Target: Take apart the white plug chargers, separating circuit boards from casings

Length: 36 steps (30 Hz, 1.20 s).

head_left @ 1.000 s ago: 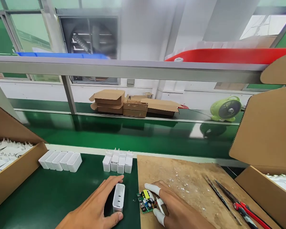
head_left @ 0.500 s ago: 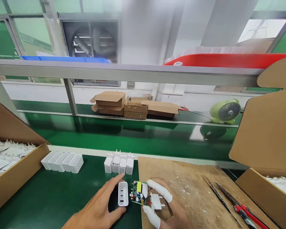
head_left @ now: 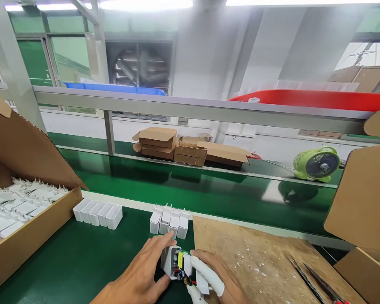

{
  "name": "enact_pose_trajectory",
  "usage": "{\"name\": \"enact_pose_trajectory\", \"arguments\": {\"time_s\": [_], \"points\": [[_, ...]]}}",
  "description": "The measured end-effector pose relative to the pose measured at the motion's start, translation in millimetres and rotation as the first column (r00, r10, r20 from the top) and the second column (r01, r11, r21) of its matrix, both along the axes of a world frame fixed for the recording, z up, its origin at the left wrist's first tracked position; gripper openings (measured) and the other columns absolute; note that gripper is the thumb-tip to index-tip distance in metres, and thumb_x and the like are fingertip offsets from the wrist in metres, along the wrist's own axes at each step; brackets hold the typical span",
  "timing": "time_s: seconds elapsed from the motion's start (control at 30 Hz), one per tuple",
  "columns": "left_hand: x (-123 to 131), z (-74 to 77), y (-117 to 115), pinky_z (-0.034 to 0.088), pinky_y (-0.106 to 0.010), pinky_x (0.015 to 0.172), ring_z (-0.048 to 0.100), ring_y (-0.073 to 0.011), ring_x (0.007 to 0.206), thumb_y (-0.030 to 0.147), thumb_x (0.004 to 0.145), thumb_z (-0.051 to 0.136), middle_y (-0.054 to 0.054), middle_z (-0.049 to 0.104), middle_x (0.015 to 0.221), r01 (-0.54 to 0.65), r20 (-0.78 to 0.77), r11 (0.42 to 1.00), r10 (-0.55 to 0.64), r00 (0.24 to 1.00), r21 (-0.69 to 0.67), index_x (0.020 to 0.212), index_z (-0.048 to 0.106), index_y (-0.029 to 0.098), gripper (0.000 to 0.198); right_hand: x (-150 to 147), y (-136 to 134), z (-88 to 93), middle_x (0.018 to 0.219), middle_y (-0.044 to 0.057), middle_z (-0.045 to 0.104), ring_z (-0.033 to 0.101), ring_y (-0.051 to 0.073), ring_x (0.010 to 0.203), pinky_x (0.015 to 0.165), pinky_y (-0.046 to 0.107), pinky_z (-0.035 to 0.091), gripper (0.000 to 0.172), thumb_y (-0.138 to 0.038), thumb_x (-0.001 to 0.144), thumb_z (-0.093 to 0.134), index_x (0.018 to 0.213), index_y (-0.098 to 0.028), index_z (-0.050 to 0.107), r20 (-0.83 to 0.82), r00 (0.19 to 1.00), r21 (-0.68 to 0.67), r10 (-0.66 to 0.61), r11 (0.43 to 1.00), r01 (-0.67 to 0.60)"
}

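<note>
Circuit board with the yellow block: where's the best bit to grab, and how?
Probably pinch the circuit board by its edges, coming from the right, as the right grip does. Small parts crowd its face, so the edges look safer. Its left end is at the white case, which the left grip holds, leaving less room there.

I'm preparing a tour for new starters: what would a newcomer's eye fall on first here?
Probably the bright red tray at the upper right, then the lime-green fan below it. At bottom center, the right hand, with white-covered fingers, holds a circuit board with a yellow part at the mouth of a white casing in the left hand.
</note>
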State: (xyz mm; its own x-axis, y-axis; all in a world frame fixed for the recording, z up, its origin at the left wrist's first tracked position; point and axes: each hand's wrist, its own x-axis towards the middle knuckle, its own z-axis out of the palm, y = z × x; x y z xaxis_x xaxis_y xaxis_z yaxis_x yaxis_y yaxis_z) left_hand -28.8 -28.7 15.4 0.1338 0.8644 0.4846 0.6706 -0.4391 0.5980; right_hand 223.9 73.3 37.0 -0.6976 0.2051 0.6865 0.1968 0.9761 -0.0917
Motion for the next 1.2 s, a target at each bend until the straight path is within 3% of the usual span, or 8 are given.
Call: {"name": "enact_pose_trajectory", "arguments": {"time_s": [0.37, 0.57, 0.83, 1.2], "points": [[0.4, -3.5, -0.2, 0.051, -0.052, 0.121, 0.056, -0.0303, 0.143, 0.010, 0.095, 0.062, -0.007, 0.060, 0.156, 0.027, -0.007, 1.000, -0.027, 1.000, -0.009, 0.170, 0.003, 0.043, 0.101, 6.9, -1.3, -17.3, 0.138, 0.009, 0.072, 0.074, 0.026, 0.124, 0.112, 0.035, 0.061, 0.074, -0.012, 0.089, 0.061, 0.159, -0.029, 0.044, 0.113, 0.993, -0.138, -0.043, 0.989, 0.058], [1.0, -4.3, -0.2, 0.054, -0.056, 0.118, 0.056, -0.0322, 0.142, 0.008, 0.096, 0.056, -0.008, 0.059, 0.157, 0.039, 0.023, 0.999, -0.040, 0.999, 0.004, 0.171, 0.009, 0.039, 0.094, 5.8, -5.3, -12.1, 0.135, 0.011, 0.073, 0.075, 0.025, 0.121, 0.110, 0.035, 0.062, 0.068, -0.014, 0.090, 0.059, 0.156, -0.024, 0.048, 0.088, 0.995, -0.137, -0.048, 0.989, 0.060], [1.1, -5.3, -1.3, 0.050, -0.062, 0.120, 0.054, -0.0338, 0.143, 0.005, 0.091, 0.059, -0.007, 0.059, 0.157, 0.047, 0.051, 0.999, -0.046, 0.998, -0.020, 0.170, 0.011, 0.043, 0.101, 1.3, -9.5, 2.8, 0.134, 0.010, 0.073, 0.074, 0.021, 0.120, 0.108, 0.031, 0.063, 0.058, -0.012, 0.095, 0.054, 0.152, -0.023, 0.049, 0.055, 0.997, -0.138, -0.050, 0.989, 0.057], [0.7, -3.1, -1.7, 0.048, -0.062, 0.120, 0.055, -0.0338, 0.141, 0.006, 0.092, 0.063, -0.006, 0.061, 0.155, 0.028, 0.037, 0.999, -0.027, 0.999, -0.026, 0.170, 0.010, 0.043, 0.102, 3.9, -7.0, -6.7, 0.143, 0.010, 0.067, 0.067, 0.022, 0.130, 0.112, 0.037, 0.061, 0.070, -0.010, 0.094, 0.054, 0.161, -0.026, 0.040, 0.083, 0.996, -0.263, 0.014, 0.965, 0.008]]}}
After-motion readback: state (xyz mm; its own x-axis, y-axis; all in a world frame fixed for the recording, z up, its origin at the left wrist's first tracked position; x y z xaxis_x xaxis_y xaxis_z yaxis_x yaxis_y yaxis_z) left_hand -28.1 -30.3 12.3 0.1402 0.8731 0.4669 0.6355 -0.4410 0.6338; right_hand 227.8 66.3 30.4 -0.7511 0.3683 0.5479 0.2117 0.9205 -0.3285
